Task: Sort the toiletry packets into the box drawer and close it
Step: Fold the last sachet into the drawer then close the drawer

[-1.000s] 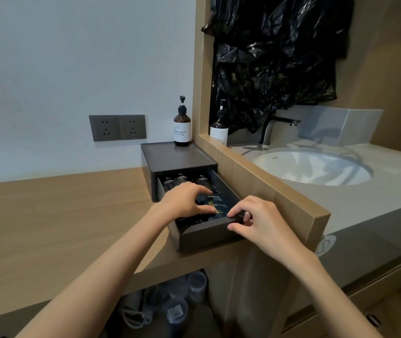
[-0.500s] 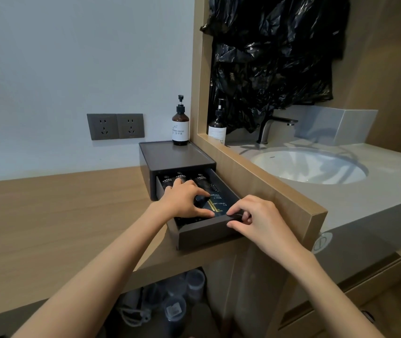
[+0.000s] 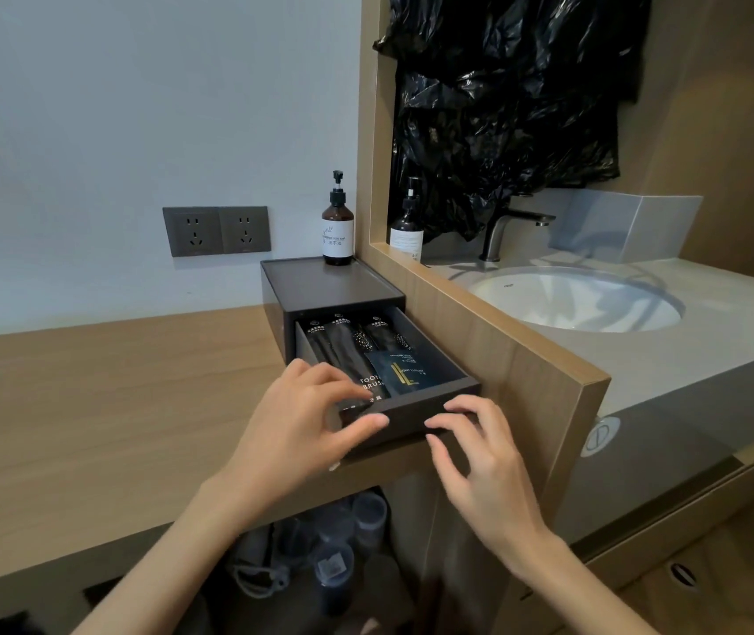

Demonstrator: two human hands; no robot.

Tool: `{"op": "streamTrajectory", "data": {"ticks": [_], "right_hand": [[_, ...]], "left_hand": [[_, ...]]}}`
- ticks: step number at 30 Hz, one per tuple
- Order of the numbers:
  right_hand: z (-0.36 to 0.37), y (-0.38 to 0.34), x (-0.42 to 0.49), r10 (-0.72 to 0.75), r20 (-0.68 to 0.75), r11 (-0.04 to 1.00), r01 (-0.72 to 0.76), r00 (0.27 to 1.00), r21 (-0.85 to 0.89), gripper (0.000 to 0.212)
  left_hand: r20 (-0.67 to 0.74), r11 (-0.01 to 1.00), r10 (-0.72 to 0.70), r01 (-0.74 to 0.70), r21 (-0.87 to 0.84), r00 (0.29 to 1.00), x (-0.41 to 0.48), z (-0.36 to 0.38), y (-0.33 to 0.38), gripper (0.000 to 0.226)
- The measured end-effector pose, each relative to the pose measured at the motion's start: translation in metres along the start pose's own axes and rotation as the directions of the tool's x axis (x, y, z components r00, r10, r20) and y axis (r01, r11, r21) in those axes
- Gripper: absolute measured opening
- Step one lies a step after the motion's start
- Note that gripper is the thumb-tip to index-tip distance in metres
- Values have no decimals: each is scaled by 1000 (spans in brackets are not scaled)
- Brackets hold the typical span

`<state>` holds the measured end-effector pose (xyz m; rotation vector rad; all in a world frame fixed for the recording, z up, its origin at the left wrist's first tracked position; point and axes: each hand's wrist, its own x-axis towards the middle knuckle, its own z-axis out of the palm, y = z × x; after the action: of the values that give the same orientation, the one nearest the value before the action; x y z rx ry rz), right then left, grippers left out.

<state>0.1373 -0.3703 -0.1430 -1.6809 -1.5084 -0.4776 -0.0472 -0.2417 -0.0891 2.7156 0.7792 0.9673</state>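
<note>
Bare forearms point(image 3: 173, 552) end in left hand point(image 3: 301, 433), right hand point(image 3: 480, 469).

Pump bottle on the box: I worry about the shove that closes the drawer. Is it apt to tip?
The pump bottle is tall and narrow, so a hard jolt might rock it. It stands at the back of the box top, inside a raised rim, which probably stops sliding.
</note>
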Motion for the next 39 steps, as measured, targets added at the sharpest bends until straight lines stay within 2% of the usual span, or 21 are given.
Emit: {"op": "streamTrajectory", "data": {"ticks": [4, 7, 9, 15, 23, 27, 31, 33, 37, 39], "right_hand": [[28, -3, -21, 61, 88, 998, -58, 994, -36, 46], [42, -8, -27, 77, 180, 997, -75, 981, -20, 70], [46, -9, -27, 70, 224, 997, -63, 972, -38, 79], [47, -4, -14, 47, 283, 995, -19, 958, -100, 71], [48, 1, 7, 66, 302, 988, -20, 951, -152, 56], [49, -1, 19, 53, 345, 986, 6, 937, -169, 57], [49, -6, 33, 85, 401, 984, -14, 912, -178, 59], [53, -5, 41, 112, 430, 985, -42, 896, -169, 59], [71, 1, 56, 155, 458, 984, -93, 875, -155, 59], [78, 3, 61, 151, 467, 984, -88, 871, -154, 61]], "left_hand": [[-23, 998, -22, 23, 52, 999, -10, 13, -2, 51], [-34, 998, -58, 57, -26, 998, -8, 19, -3, 35], [-29, 996, -58, 56, -68, 998, -6, 20, -4, 31], [-42, 994, -83, 79, -76, 996, 2, 21, -11, 30], [-126, 997, -45, 52, 57, 991, 18, 17, -19, 31], [-148, 989, -32, 53, 138, 988, 28, 21, -26, 28], [-211, 983, -91, 122, 139, 973, 35, 23, -33, 26], [-227, 983, -107, 137, 120, 968, 40, 24, -39, 35], [-187, 969, -203, 225, 103, 961, 57, 23, -55, 73], [-157, 965, -249, 259, 46, 956, 62, 24, -65, 82]]}}
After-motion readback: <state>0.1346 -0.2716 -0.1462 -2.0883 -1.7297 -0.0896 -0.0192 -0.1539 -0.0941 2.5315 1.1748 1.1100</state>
